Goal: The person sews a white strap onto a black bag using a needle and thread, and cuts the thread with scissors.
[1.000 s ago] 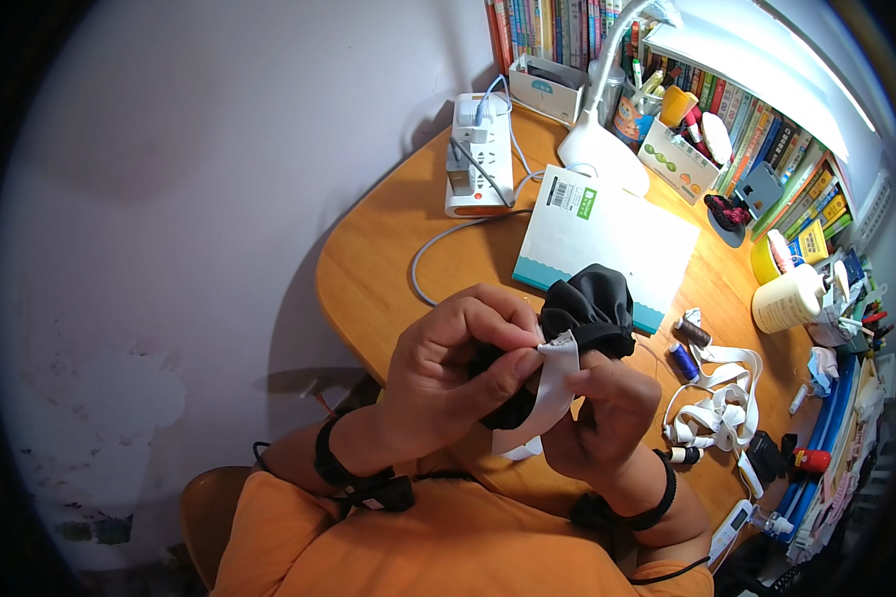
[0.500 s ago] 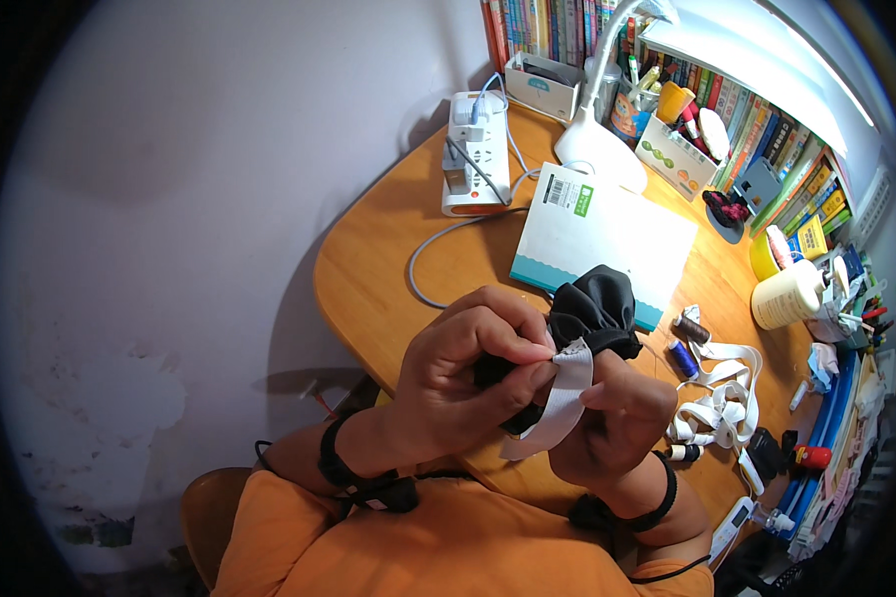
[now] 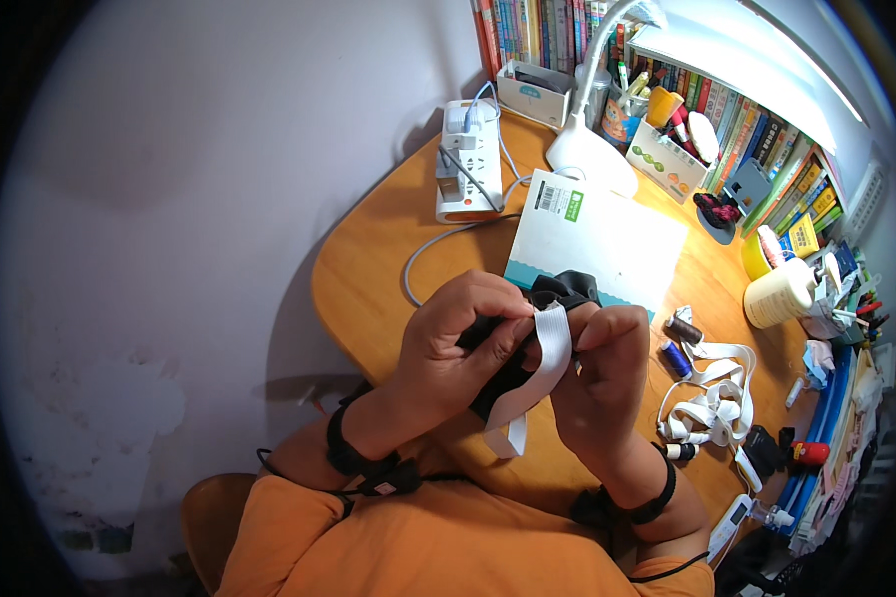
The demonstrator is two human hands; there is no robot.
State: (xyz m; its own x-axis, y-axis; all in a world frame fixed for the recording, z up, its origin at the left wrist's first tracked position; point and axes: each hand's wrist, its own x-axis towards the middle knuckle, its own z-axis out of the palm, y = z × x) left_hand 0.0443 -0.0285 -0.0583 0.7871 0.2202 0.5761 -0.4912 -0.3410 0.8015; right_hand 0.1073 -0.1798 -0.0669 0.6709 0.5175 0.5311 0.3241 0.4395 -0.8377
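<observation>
My left hand (image 3: 463, 333) pinches the end of a white elastic band (image 3: 540, 383) against gathered black fabric (image 3: 565, 289) with a satin sheen. The elastic hangs down in a curve between my hands and folds near its lower end. More black fabric shows below my left fingers. My right hand (image 3: 607, 363) is close beside the elastic, thumb and fingertips pressed together. What it pinches, if anything, is too small to see.
On the wooden desk (image 3: 368, 269) lie a white booklet (image 3: 597, 239), a brown thread spool (image 3: 684, 328), a blue spool (image 3: 676, 360) and loose white elastic (image 3: 712, 413). A power strip (image 3: 471, 159), a lamp (image 3: 592, 159) and a pump bottle (image 3: 779, 294) stand farther back.
My right hand has turned upright, its fingertips now pinched beside the elastic's upper end. The black fabric sits lower between my hands, and more of the elastic's hanging length shows.
</observation>
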